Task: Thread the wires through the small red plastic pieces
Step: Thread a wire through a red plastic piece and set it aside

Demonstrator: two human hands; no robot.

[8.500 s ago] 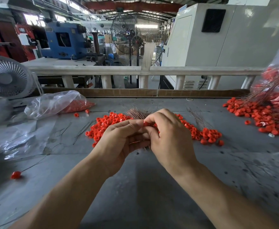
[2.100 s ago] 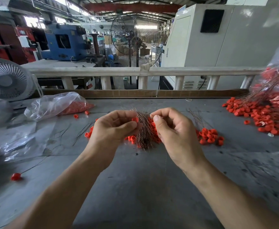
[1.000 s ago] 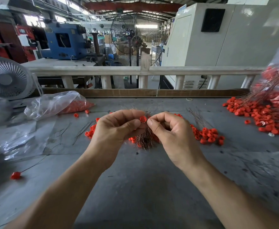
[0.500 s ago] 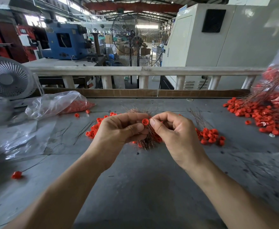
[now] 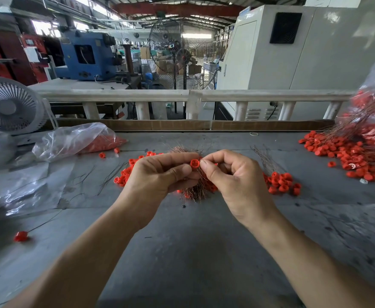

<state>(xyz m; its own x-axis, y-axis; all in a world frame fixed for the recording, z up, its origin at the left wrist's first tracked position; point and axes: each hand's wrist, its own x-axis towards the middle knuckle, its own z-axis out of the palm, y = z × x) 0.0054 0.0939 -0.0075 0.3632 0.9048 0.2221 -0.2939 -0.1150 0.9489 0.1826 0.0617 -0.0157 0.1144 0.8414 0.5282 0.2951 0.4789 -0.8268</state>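
Right now your left hand (image 5: 157, 174) pinches one small red plastic piece (image 5: 194, 163) between thumb and forefinger, just above the middle of the frame, its open round mouth turned up toward you so the hole is easy to see. Your right hand (image 5: 231, 176) has its fingers (image 5: 206, 168) curled tight, thumb tip touching the piece's right side. It looks set to feed a wire in, but the strand itself is too thin to make out, so I cannot tell whether you are holding one.

Directly behind and below your hands lies the bundle of wires (image 5: 192, 192), coppery, fine and bristly, fanned like a brush and kept close, probably so the next strand is within reach. It sits among a loose heap of red pieces (image 5: 279, 183), short hollow cylinders of smooth, glossy plastic, spread across the scuffed grey bench (image 5: 193, 252).

At lower left, one red piece with a wire through it (image 5: 20, 236) lies apart, likely finished. At centre left, a crinkled clear plastic bag (image 5: 77, 138) holds more red pieces. At the right edge a larger pile of red pieces with wires (image 5: 359, 150) spills from another bag, seemingly the done stock. A small white fan (image 5: 8, 107) stands at the left edge.
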